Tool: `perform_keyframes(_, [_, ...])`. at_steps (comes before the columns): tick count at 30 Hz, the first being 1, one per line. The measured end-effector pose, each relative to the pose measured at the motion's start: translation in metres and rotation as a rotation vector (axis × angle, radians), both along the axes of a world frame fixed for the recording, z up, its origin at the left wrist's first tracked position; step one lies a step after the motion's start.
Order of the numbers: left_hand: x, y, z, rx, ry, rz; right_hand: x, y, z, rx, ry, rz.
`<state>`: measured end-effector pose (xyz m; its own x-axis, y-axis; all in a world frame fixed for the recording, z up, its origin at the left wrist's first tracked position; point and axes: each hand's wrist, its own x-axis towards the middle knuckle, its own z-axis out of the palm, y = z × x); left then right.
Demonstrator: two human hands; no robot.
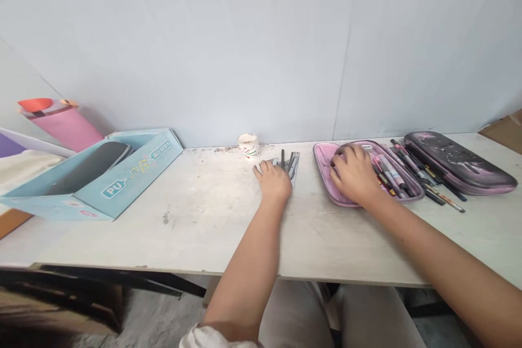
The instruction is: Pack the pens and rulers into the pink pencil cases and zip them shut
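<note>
Long, scuffed off-white desk (175, 228) against a pale grey panel wall (261, 49), viewed from above. Far left of the desk: an open pale blue cardboard box (134, 174) with "PU" lettering on its side, a dark grey oblong object (87, 166) lying inside, and a pink cone-shaped roll (65, 128) leaning behind it. Right of centre: an open zip pencil case, its pink padded tray (326, 174) and dark pink-marbled lid (460, 163) lying flat side by side. Loose pens and markers (432, 187) lie across the gap between the two halves. Right hand (354, 174) rests on the tray, its fingers (338, 162) curled onto the pink lining; any hold is hidden. Left hand (275, 180) lies just left of the case, its fingers (265, 167) spread over a small bundle of flat grey strips and dark pens (291, 166); whether they grip it cannot be told. A small white paper cup with a coloured pattern (248, 145) stands near the wall, just beside the bundle.
</note>
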<state>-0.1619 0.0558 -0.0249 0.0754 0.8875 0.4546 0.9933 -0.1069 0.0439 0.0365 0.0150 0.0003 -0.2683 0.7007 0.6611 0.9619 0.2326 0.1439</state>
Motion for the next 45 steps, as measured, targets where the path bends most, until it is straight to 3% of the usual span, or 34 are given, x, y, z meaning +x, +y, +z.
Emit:
perform_keyframes(4, [0.008,-0.003,0.013,0.064,-0.185,-0.081,-0.019,0.006,0.001,-0.033,0.125,0.057])
perform_keyframes(8, [0.029,-0.011,0.023,-0.097,-0.535,-0.362,-0.027,0.008,-0.002,-0.092,0.383,0.191])
perform_keyframes(11, [0.044,-0.017,0.022,-0.174,-0.664,-0.518,-0.025,0.007,-0.006,-0.113,0.535,0.235])
perform_keyframes(19, [0.054,-0.039,0.021,-0.064,-0.322,-0.670,-0.005,-0.003,0.001,-0.044,0.580,0.167])
perform_keyframes(24, [0.067,-0.051,0.029,-0.047,-0.171,-0.722,0.038,-0.010,0.005,0.056,0.416,-0.016])
perform_keyframes(29, [0.107,-0.053,0.032,-0.103,-0.116,-0.741,0.090,-0.017,-0.010,0.088,0.263,-0.202])
perform_keyframes(35, [0.142,-0.046,0.023,-0.195,0.008,-0.696,0.111,-0.019,-0.026,0.005,0.242,-0.314])
perform_keyframes(40, [0.137,-0.044,0.023,-0.189,-0.027,-0.670,0.110,-0.019,-0.025,-0.044,0.204,-0.314])
perform_keyframes(45, [0.105,-0.038,0.034,-0.180,-0.127,-0.575,0.112,-0.021,-0.029,0.002,0.168,-0.330])
